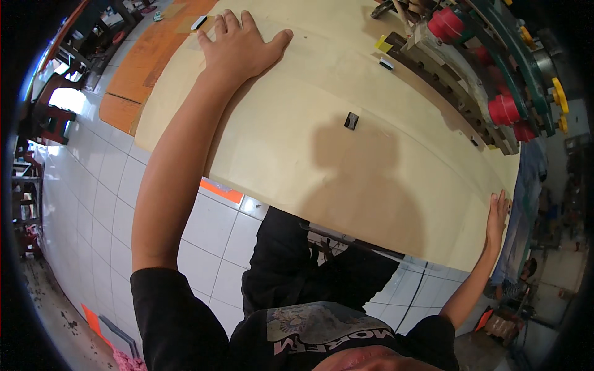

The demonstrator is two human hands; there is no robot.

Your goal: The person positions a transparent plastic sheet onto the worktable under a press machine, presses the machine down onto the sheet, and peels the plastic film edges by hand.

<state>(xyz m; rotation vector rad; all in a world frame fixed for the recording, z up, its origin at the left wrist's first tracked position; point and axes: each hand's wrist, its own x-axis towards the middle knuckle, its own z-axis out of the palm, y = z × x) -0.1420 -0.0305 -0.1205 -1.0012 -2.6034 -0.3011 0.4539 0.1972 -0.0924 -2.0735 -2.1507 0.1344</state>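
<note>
A large sheet of cream paper [266,142] covers most of the table before me. My left hand [238,49] lies flat near its far left part, fingers and thumb spread, holding nothing. At the sheet's right edge, my right hand [497,216] rests with its fingers stretched out along the border. A small black block [351,120] sits on the paper between my hands. Just beyond my left fingertips is a small black-and-white piece [199,23]. A similar piece [386,63] lies near the far right side.
A wooden bar with notches [458,86] and a green frame [495,49] with red cylinders [504,110] and yellow knobs [560,96] stand at the far right. The orange-brown tabletop [133,80] shows at left, above a white tiled floor [102,198]. Bluish plastic [523,210] hangs at right.
</note>
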